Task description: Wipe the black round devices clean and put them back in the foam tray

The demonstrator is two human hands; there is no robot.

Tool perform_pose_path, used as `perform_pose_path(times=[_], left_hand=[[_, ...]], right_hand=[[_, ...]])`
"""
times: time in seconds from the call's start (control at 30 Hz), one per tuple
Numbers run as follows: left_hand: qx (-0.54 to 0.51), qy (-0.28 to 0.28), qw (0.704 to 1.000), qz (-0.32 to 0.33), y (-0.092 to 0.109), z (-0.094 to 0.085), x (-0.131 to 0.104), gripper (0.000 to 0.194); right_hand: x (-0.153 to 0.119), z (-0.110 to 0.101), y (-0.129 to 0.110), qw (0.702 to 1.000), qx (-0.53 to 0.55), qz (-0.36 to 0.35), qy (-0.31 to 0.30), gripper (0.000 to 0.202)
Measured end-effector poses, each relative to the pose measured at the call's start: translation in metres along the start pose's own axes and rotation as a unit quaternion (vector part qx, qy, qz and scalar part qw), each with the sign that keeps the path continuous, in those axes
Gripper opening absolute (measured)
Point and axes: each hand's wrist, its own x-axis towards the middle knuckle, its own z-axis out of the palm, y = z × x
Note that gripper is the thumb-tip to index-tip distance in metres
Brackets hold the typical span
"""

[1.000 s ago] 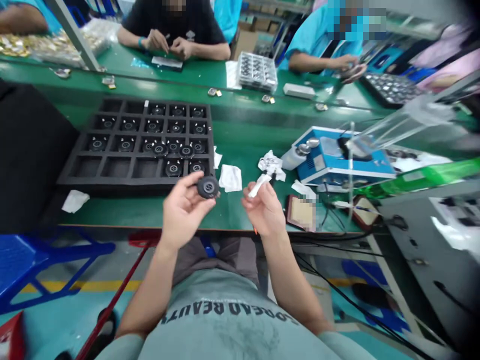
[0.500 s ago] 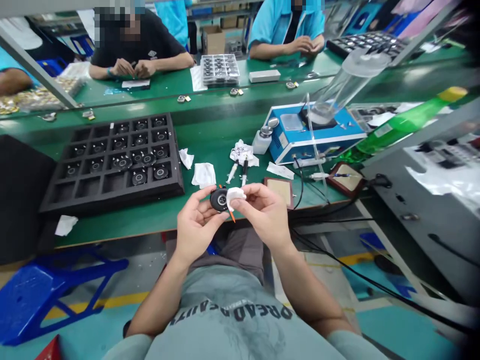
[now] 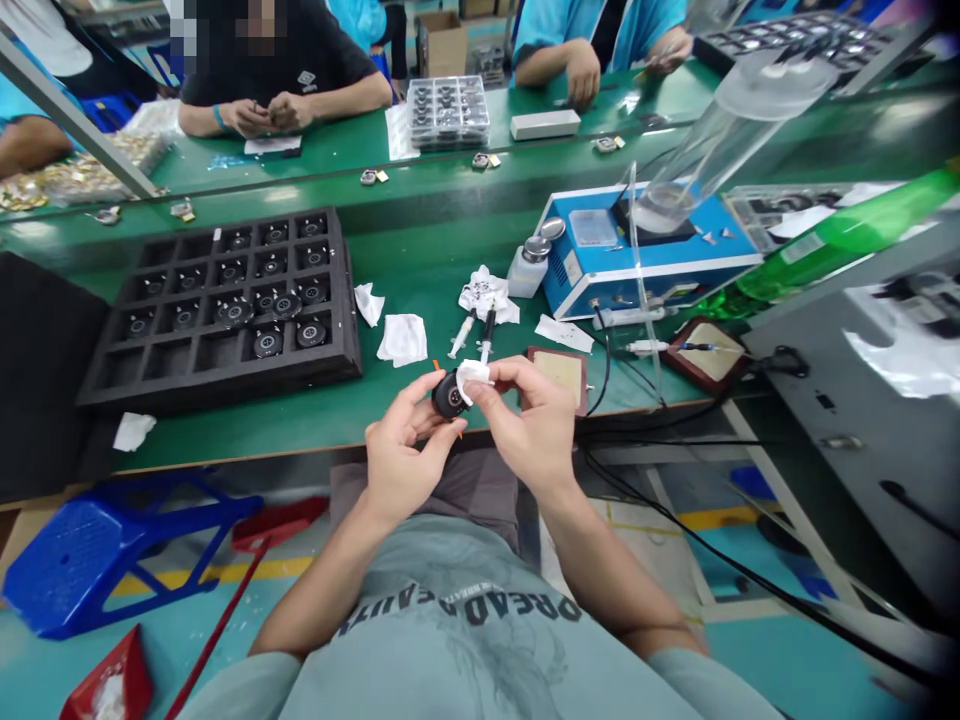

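Note:
My left hand (image 3: 409, 445) grips a round black device (image 3: 448, 396) by its edge, above the front edge of the green bench. Orange bits stick out above and below the device. Pinched in my right hand (image 3: 529, 420) is a folded white cloth (image 3: 472, 378), pressed against the device's right side and covering part of its face. Beyond the hands, two syringes (image 3: 488, 332) lie by a crumpled, marked wipe (image 3: 487, 295). A black compartment tray (image 3: 225, 375) at the left holds several similar round devices.
A blue machine (image 3: 652, 275) with a clear cylinder, a pump bottle (image 3: 528, 268), a green bottle (image 3: 840, 235) and a beige pad (image 3: 559, 375) are to the right. Cables hang off the bench edge. Co-workers' hands (image 3: 262, 115) are across the bench. A blue stool (image 3: 90, 560) stands lower left.
The view has shifted. The device is turned more edge-on in my left hand, and the cloth covers more of it. The co-worker's hands at the upper right have moved apart.

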Motion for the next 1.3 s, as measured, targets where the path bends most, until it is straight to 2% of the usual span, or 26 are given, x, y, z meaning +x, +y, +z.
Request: perform_pose_path(times=[0.1, 0.37, 0.6, 0.7, 0.77, 0.9, 1.0, 1.07, 1.13, 1.2, 1.3], left_hand=[[0.005, -0.010, 1.000, -0.008, 0.000, -0.001, -0.001, 0.053], [-0.027, -0.063, 0.997, -0.029, -0.002, -0.003, 0.003, 0.056], [0.011, -0.032, 0.997, -0.074, -0.002, -0.009, 0.007, 0.046], [-0.028, -0.014, 0.996, -0.088, -0.001, -0.013, 0.006, 0.054], [-0.054, 0.005, 0.995, -0.084, 0.003, -0.016, 0.004, 0.058], [-0.071, 0.032, 0.994, -0.075, 0.016, -0.023, 0.001, 0.055], [-0.084, 0.027, 0.994, -0.070, 0.019, -0.027, 0.002, 0.057], [-0.096, 0.035, 0.993, -0.064, 0.016, -0.028, 0.005, 0.059], [-0.121, 0.038, 0.990, -0.062, 0.010, -0.028, 0.010, 0.060], [-0.151, 0.025, 0.985, -0.074, 0.005, -0.028, 0.013, 0.060], [-0.171, 0.001, 0.980, -0.100, -0.003, -0.029, 0.017, 0.061]], right_hand=[[0.002, 0.000, 0.000, 0.999, -0.023, -0.026, 0.009, 0.009], [0.008, 0.004, -0.001, 0.993, -0.069, -0.098, -0.021, 0.010], [0.006, 0.012, -0.003, 0.983, -0.106, -0.111, -0.098, 0.010], [0.007, 0.005, 0.001, 0.975, -0.139, -0.120, -0.125, 0.008], [0.009, -0.007, 0.009, 0.972, -0.162, -0.119, -0.122, 0.008], [0.016, -0.032, 0.027, 0.988, -0.149, -0.042, -0.018, 0.010], [0.017, -0.039, 0.032, 0.997, -0.034, 0.046, 0.052, 0.020], [0.017, -0.034, 0.031, 0.991, 0.070, 0.097, 0.059, 0.028], [0.017, -0.026, 0.029, 0.976, 0.153, 0.150, 0.040, 0.036], [0.017, -0.018, 0.028, 0.962, 0.195, 0.190, 0.025, 0.041], [0.017, -0.009, 0.031, 0.958, 0.202, 0.202, 0.029, 0.041]])
